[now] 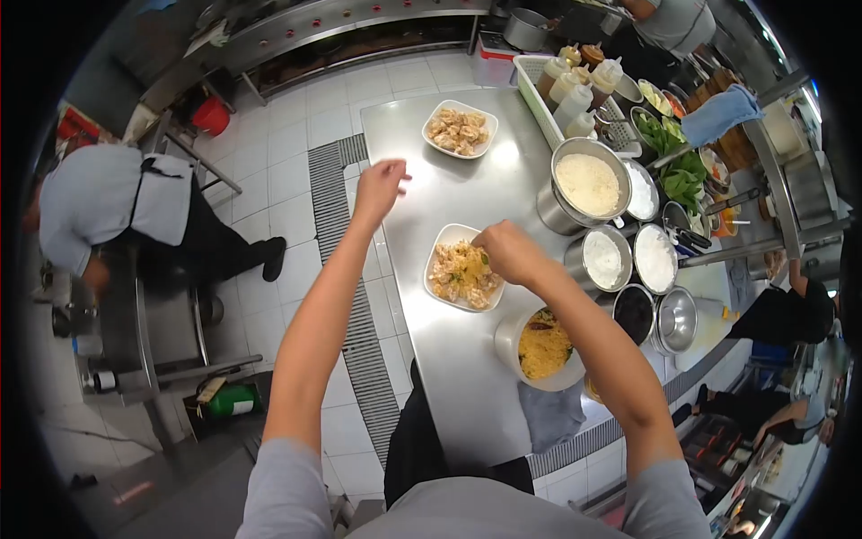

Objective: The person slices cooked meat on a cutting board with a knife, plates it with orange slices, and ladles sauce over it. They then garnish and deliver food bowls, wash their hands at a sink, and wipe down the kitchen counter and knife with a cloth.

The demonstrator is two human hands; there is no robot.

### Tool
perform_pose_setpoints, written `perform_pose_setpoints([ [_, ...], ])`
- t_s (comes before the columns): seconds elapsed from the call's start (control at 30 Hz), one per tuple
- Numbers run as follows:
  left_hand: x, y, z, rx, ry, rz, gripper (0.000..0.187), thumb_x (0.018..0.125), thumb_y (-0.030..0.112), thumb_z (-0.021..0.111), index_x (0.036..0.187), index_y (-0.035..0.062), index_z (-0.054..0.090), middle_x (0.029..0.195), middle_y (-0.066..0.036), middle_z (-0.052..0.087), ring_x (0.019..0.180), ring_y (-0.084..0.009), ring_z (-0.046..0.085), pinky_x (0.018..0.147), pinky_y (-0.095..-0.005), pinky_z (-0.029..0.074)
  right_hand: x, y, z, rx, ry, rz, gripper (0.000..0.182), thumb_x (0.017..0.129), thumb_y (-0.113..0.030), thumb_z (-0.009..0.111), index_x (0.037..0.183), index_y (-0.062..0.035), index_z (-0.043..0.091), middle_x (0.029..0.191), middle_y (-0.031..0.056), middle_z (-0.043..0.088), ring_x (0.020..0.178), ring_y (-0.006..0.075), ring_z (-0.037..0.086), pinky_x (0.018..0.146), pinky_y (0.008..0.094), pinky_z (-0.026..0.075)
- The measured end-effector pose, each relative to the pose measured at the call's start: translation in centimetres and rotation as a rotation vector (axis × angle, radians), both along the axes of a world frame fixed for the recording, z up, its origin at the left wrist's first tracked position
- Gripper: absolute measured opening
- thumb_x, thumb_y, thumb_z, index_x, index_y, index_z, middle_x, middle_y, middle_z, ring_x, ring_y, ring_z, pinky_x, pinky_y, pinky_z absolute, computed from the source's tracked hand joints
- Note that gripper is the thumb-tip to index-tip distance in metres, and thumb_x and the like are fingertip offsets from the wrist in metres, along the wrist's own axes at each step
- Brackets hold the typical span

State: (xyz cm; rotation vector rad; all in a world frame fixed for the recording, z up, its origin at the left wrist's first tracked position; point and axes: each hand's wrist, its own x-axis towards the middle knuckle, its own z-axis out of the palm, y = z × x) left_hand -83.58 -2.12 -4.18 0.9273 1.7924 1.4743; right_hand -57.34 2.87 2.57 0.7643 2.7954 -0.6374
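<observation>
My right hand (510, 254) is at the upper right rim of the nearer white bowl (440, 298), fingers pressed together; what they hold, if anything, is hidden. That bowl holds pale fried pieces (449, 269) topped with yellow crumbs (470, 267). My left hand (382, 186) hovers over the table's left edge, between the two bowls, with its fingers partly curled and nothing visible in them. The farther white bowl (488, 149) holds similar pieces (457, 130) without yellow crumbs. Below my right forearm stands a white tub (508, 346) of yellow crumbs with dark bits (542, 346).
Along the right of the steel table (422, 359) stand a pot of white grains (587, 184), containers of white powder (602, 258), squeeze bottles (573, 105) and greens (682, 180). A grey cloth (549, 416) lies near the front edge. A co-worker (108, 198) bends at the left.
</observation>
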Motion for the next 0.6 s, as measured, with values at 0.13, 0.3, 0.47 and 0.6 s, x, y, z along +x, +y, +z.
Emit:
perform_pose_setpoints([
  [0.13, -3.0, 10.8, -3.2, -0.203, 0.161, -0.056, 0.039, 0.096, 0.027, 0.059, 0.114, -0.0057, 0.07, 0.092, -0.013, 0.074, 0.07, -0.0186, 0.068, 0.064, -0.0313, 0.055, -0.3, 0.3, -0.7, -0.06, 0.167, -0.159, 0.03, 0.083, 0.002, 0.06, 0.107, -0.0052, 0.076, 0.096, 0.0219, 0.072, 0.091, 0.0386, 0.07, 0.085, 0.0441, 0.056],
  [0.3, -4.0, 15.7, -6.9, -0.341, 0.052, -0.052, 0.031, 0.093, 0.021, 0.054, 0.097, -0.0049, 0.07, 0.082, -0.014, 0.074, 0.059, -0.0189, 0.067, 0.056, -0.0329, 0.053, 0.8, -2.1, 0.0, -0.187, 0.126, -0.066, 0.03, 0.082, 0.004, 0.058, 0.105, -0.0036, 0.076, 0.098, 0.0227, 0.072, 0.091, 0.0387, 0.07, 0.085, 0.0447, 0.055],
  [0.47, -3.5, 15.5, -5.7, -0.36, -0.153, -0.04, 0.027, 0.093, 0.016, 0.055, 0.088, -0.0063, 0.07, 0.078, -0.014, 0.075, 0.055, -0.0162, 0.066, 0.048, -0.03, 0.048, 1.5, -2.5, 2.1, -0.186, -0.086, -0.088, 0.031, 0.082, 0.005, 0.058, 0.106, -0.003, 0.076, 0.096, 0.0236, 0.071, 0.091, 0.0395, 0.069, 0.085, 0.0455, 0.055],
  [0.6, -3.1, 14.4, -6.0, -0.297, -0.187, 0.027, 0.027, 0.096, 0.016, 0.051, 0.092, -0.0033, 0.07, 0.081, -0.013, 0.075, 0.06, -0.0132, 0.066, 0.05, -0.0269, 0.043, 1.8, -3.5, 0.8, -0.202, -0.034, -0.105, 0.031, 0.083, 0.004, 0.058, 0.108, -0.003, 0.075, 0.096, 0.0233, 0.071, 0.091, 0.0396, 0.069, 0.085, 0.045, 0.055],
])
